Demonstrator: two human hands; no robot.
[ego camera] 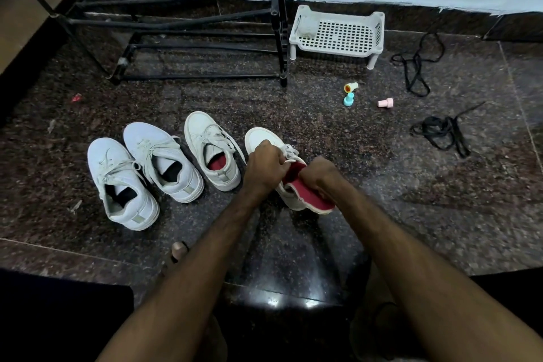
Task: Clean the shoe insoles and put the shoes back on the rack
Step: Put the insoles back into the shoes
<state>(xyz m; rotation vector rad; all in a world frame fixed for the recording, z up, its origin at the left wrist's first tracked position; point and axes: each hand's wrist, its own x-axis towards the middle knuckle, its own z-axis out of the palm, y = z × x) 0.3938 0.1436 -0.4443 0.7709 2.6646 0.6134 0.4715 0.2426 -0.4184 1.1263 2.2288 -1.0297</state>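
The dark stone floor carries everything. The black rack stands against the wall with no shoe on any bar in view, so the last part of the task is wholly left. Just right of it sits a white tray with a pale rag in one corner.

Four white shoes stand in a row in front of the person. The first shoe and second shoe show dark insides. The third shoe has a red lining flat in its bed. The fourth shoe, at the right end, is the one in hand.

The left hand is curled tight at this shoe's collar and laces, steadying it. The right hand has its grip clamped on the red insole, which is bent, its front end down in the shoe and its heel end sticking out towards the person. Whether it is going in or coming out cannot be told, nor whether any insole is clean.

Two black laces lie loose well to the right, and three small caps between them and the rack.

My judgement: early to midway, with all four shoes to be racked.
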